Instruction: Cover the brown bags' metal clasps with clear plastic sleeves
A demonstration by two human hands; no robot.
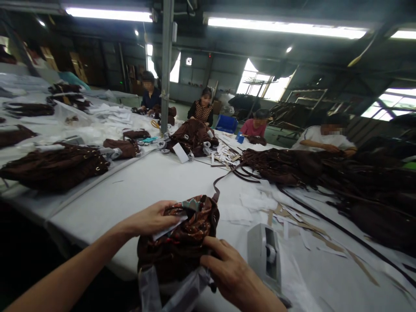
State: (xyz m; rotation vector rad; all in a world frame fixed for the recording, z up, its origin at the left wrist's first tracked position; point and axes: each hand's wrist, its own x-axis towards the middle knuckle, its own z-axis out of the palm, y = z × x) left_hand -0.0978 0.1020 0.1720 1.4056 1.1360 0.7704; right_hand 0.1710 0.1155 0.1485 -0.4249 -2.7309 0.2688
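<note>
A dark brown fabric bag (172,260) sits at the near table edge, its mouth facing up. Its patterned lining (198,223), reddish brown with a teal part, shows inside. My left hand (159,220) is closed on the far left rim, most fingers hidden by cloth. A white slip (170,227) lies beside that thumb. On the right side, my right hand (232,266) pinches the bag's edge between thumb and fingers. Clear plastic wrapping (190,289) covers parts at the bag's near side. From its far side a thin brown strap (216,189) runs away over the table.
Right of the bag stands a grey tape dispenser (264,255). Paper and card strips (302,225) are scattered beyond it. Brown bags lie in a long heap (302,167) at right and a pile (58,167) at left. A post (167,65) rises mid-table; several people sit around the far side.
</note>
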